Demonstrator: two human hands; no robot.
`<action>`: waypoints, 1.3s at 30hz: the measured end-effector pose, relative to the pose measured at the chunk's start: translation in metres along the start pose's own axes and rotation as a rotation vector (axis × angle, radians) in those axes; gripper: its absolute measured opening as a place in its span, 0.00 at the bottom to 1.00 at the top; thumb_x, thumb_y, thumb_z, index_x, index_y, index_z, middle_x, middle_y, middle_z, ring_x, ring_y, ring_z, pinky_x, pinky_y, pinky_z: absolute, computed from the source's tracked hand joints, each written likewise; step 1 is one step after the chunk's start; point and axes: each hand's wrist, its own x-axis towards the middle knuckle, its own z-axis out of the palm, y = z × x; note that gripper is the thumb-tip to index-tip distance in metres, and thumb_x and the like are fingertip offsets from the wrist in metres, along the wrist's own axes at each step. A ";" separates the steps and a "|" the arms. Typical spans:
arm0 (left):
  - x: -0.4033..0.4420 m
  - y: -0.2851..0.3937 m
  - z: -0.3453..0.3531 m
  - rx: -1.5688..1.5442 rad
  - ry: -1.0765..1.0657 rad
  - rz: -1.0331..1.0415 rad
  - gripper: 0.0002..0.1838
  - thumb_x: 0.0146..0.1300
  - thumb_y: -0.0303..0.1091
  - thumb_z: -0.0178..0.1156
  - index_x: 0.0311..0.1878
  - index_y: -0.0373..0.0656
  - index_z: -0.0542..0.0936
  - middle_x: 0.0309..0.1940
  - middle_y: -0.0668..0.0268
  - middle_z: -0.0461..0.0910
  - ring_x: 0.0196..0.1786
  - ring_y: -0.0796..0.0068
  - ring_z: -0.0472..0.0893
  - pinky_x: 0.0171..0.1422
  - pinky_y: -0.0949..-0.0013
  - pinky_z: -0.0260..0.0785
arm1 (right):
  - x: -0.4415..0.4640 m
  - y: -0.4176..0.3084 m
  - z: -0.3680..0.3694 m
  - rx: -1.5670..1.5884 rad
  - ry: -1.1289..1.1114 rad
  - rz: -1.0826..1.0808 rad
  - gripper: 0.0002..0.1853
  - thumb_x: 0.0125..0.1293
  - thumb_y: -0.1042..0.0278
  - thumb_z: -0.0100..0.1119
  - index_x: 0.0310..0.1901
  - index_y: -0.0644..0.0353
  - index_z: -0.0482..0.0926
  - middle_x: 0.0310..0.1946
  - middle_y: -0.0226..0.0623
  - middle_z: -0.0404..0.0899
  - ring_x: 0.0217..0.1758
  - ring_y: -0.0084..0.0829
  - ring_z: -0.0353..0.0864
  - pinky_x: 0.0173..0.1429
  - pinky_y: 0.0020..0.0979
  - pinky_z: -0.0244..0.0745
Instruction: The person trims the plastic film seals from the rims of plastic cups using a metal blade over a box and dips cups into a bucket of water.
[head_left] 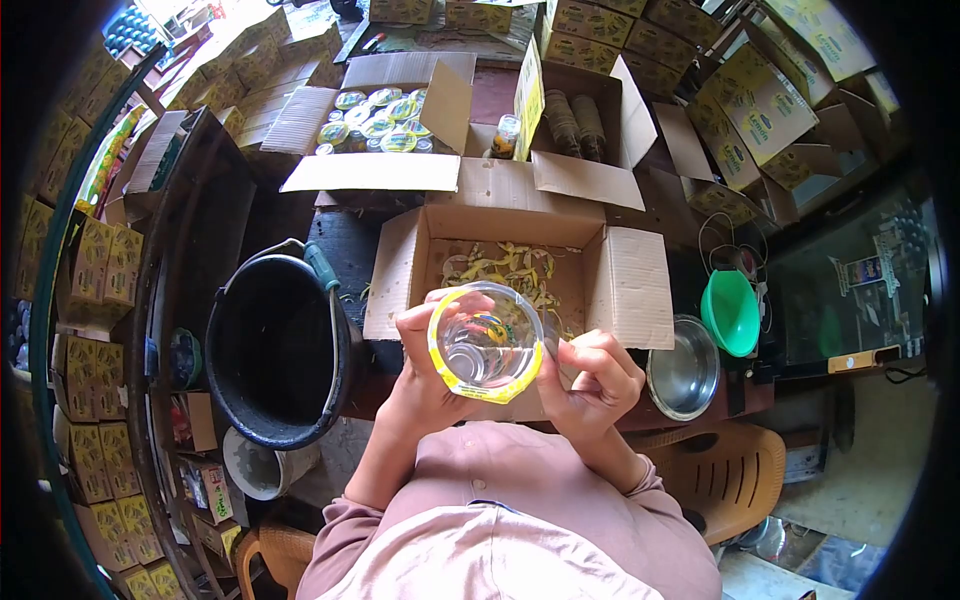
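Note:
A clear plastic cup (pixel 488 352), its mouth tilted up towards me, has a yellow band of film (pixel 436 362) around the rim. My left hand (pixel 413 385) is wrapped around the cup's left side, with fingertips behind the rim. On the right edge, my right hand (pixel 598 385) pinches the rim between thumb and fingers; whether a loose bit of film is in the pinch is too small to tell. Behind the cup stands an open cardboard box (pixel 640 285) with yellow-green film scraps (pixel 510 265) on its bottom.
Left of the box is a black bucket (pixel 225 350). A metal bowl (pixel 690 370) and a green basin (pixel 735 315) lie right. Further back, one carton holds sealed cups (pixel 380 122), another holds stacked cups (pixel 575 122), and a jar (pixel 505 137) stands between. A plastic chair (pixel 720 465) is beside me.

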 end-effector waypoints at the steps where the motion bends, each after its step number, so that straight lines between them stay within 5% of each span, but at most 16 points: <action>1: 0.001 0.002 0.001 0.015 0.005 -0.026 0.41 0.41 0.28 0.72 0.52 0.42 0.52 0.49 0.49 0.65 0.52 0.58 0.70 0.49 0.62 0.70 | 0.000 0.001 0.000 -0.017 0.003 -0.001 0.10 0.40 0.86 0.67 0.25 0.63 0.77 0.18 0.35 0.74 0.18 0.23 0.73 0.22 0.21 0.66; 13: -0.001 0.002 -0.001 0.024 -0.049 -0.018 0.42 0.41 0.32 0.73 0.52 0.38 0.52 0.49 0.51 0.66 0.52 0.57 0.70 0.52 0.61 0.68 | 0.008 0.015 -0.012 -0.028 -0.103 0.041 0.10 0.41 0.87 0.65 0.24 0.64 0.77 0.19 0.34 0.73 0.21 0.24 0.73 0.25 0.21 0.66; 25: -0.002 0.002 -0.002 0.041 -0.078 0.015 0.43 0.41 0.33 0.73 0.53 0.42 0.52 0.49 0.52 0.68 0.54 0.56 0.70 0.56 0.56 0.63 | 0.011 0.008 -0.015 -0.274 -0.146 -0.336 0.10 0.40 0.83 0.68 0.28 0.61 0.81 0.22 0.30 0.76 0.25 0.26 0.77 0.28 0.23 0.74; 39: 0.003 0.012 -0.001 0.132 -0.178 0.016 0.42 0.41 0.33 0.73 0.53 0.44 0.52 0.50 0.51 0.68 0.54 0.54 0.70 0.55 0.56 0.63 | 0.008 0.009 -0.012 -0.079 -0.100 -0.014 0.10 0.40 0.85 0.67 0.25 0.61 0.78 0.20 0.31 0.75 0.20 0.26 0.75 0.24 0.22 0.69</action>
